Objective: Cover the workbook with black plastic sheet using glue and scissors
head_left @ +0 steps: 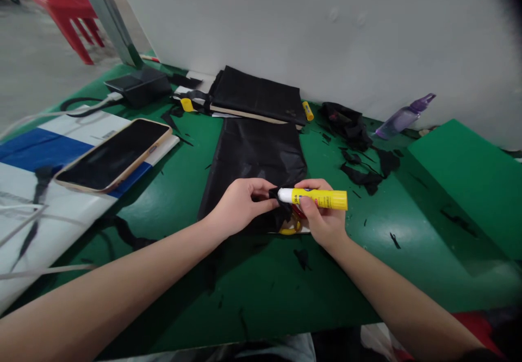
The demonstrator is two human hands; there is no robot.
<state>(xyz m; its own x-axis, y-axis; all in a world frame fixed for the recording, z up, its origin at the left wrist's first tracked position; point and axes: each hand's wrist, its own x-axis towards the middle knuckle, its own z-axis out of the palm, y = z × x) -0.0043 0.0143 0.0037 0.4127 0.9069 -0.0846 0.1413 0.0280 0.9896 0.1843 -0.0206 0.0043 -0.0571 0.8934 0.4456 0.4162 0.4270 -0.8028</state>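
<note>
My right hand (324, 215) is closed around a yellow glue stick (322, 199), held level with its white tip pointing left. That tip touches a small edge of black fabric pinched between the thumb and fingers of my left hand (244, 204). The edge belongs to a black fabric sheet (261, 150) lying flat on the green table below both hands. Under my right hand, at the sheet's near corner, part of a yellow and red thing (290, 229) shows; it is mostly covered, and I cannot tell what it is.
Behind the sheet lies a black-covered book or board (256, 95), with a yellow cap (308, 111) beside it. A phone (116, 155) rests on a white and blue bag at left. Black scraps (362, 172), a purple spray bottle (403, 116) and a green box (473, 182) are at right.
</note>
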